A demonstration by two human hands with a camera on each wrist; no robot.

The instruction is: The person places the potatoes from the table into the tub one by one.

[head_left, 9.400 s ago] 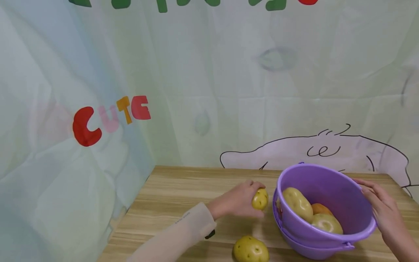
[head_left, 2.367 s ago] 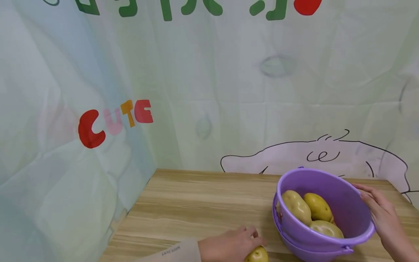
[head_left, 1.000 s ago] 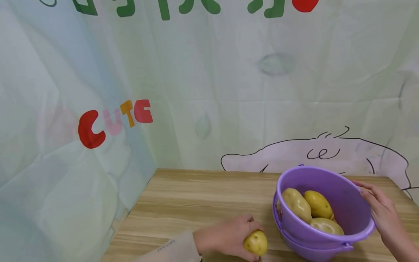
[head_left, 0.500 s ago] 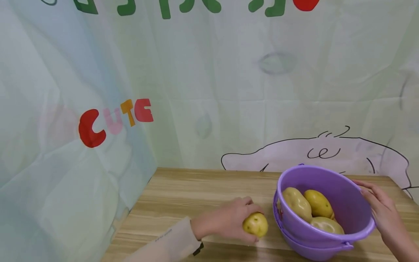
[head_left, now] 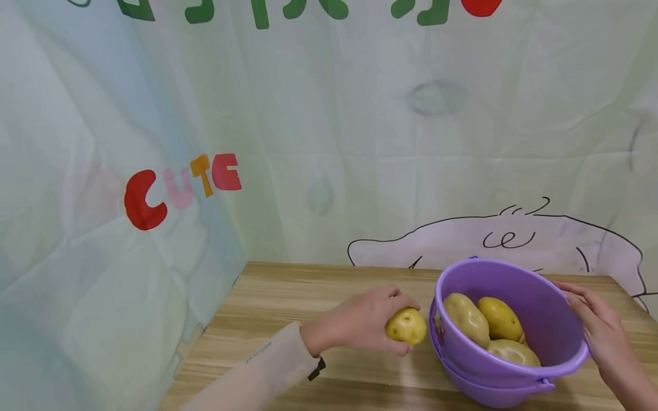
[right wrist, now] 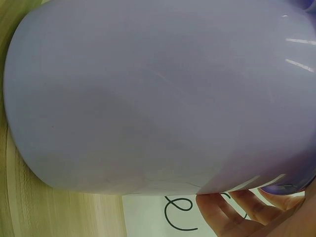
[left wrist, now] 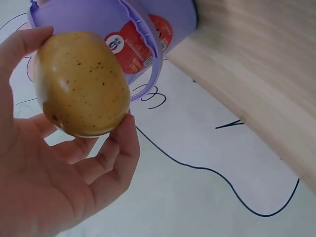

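Observation:
My left hand [head_left: 362, 321] grips a glossy yellow potato [head_left: 406, 326] just left of the purple bucket [head_left: 514, 374]. In the left wrist view its dark-specked skin shows between thumb and fingers, with the bucket's handle and a red label [left wrist: 132, 47] behind. Two pale potatoes [head_left: 465, 319] and a yellow potato [head_left: 500, 318] lie inside the bucket. On the bucket's right side rests my right hand [head_left: 606, 328], fingers laid along the outer wall by the rim. From the right wrist, the bucket wall fills most of the view, with fingertips [right wrist: 210, 205] at its edge.
The bucket stands on a wood-grain table [head_left: 288, 302], towards its right side. A pale printed curtain [head_left: 329, 131] with coloured letters and a line-drawn figure hangs behind the table and along its left side.
The yellow potato that my left hand held earlier now lies in the bucket. Another potato has been lifted from the table's front and carried back towards the bucket. My right hand stays put.

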